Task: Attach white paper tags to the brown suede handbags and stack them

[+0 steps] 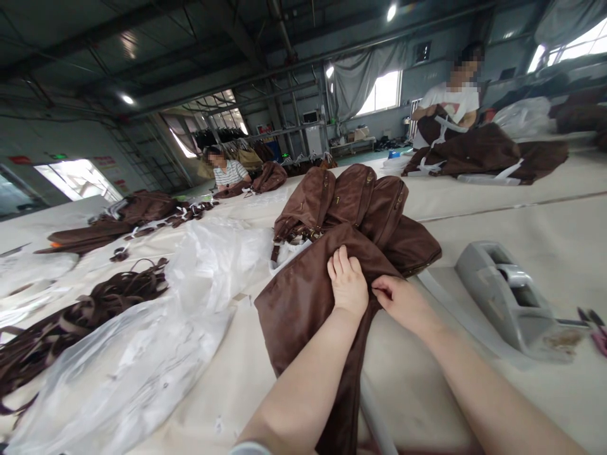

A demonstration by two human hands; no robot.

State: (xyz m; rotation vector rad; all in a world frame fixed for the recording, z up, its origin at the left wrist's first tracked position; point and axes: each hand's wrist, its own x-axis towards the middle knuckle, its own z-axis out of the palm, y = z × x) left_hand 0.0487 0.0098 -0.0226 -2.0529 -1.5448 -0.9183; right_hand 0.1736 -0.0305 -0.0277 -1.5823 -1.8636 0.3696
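A dark brown fabric bag (303,303) lies flattened on the pale table in front of me, its lower end running toward the near edge. My left hand (348,278) rests flat on top of it, fingers stretched out. At the bag's right edge my right hand (396,300) has its thumb and fingers pinched together on the fabric. Just beyond, several brown bags (341,199) with zips and brass-coloured fittings lie overlapped in a fan.
A grey tape dispenser (507,291) stands on the right, with scissors (595,328) beyond it. Clear plastic bags (142,360) and a heap of brown straps (95,316) lie left. Two people (453,104) work across the table among more brown pieces (478,155).
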